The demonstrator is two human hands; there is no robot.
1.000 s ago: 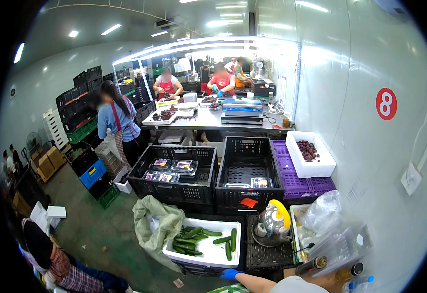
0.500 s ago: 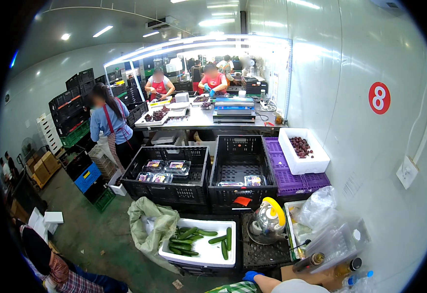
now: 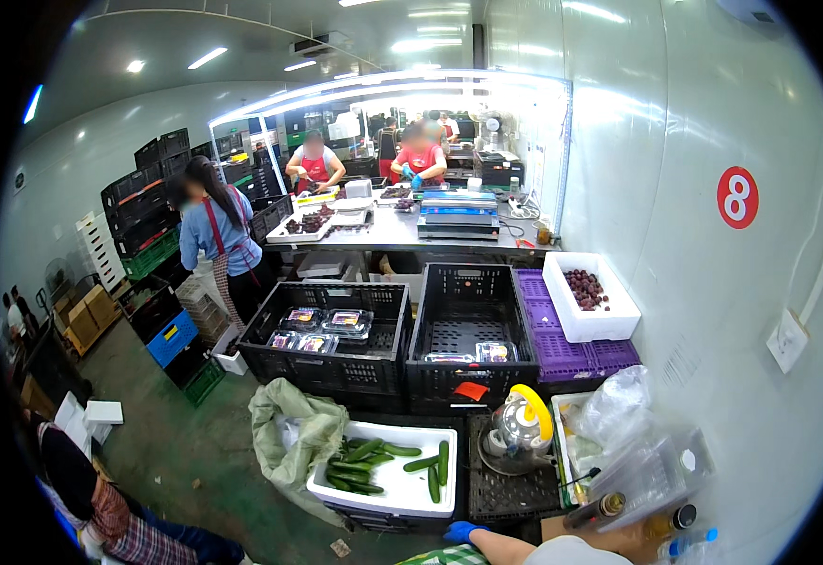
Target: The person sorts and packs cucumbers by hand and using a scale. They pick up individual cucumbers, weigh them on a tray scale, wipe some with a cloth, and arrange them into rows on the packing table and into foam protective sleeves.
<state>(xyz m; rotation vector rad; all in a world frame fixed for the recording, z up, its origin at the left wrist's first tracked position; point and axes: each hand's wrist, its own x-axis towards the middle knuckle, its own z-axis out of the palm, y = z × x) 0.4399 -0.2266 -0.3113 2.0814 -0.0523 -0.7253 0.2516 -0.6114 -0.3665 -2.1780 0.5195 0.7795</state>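
Note:
At the lower edge my right hand [image 3: 463, 533] shows in a blue glove, with the bare forearm coming in from the right. Its fingers are too small and partly turned away to make out, and I see nothing plainly in it. It is beside a green checked cloth [image 3: 444, 557] and just below a white foam box [image 3: 393, 504]. Several green cucumbers [image 3: 369, 457] lie in that box, in a heap on the left and a few apart on the right. My left hand is out of view.
A glass kettle with yellow handle [image 3: 523, 424] stands right of the cucumbers. Beyond are black crates [image 3: 327, 367] holding clear packs, a foam box of dark red fruit [image 3: 595, 325] on purple crates, and bottles [image 3: 609, 506]. People work at a steel table [image 3: 393, 231]; another person [image 3: 101, 499] is at lower left.
My right hand has shifted slightly left along the lower edge. The whole view has moved a little, and the people at the far table have changed posture slightly.

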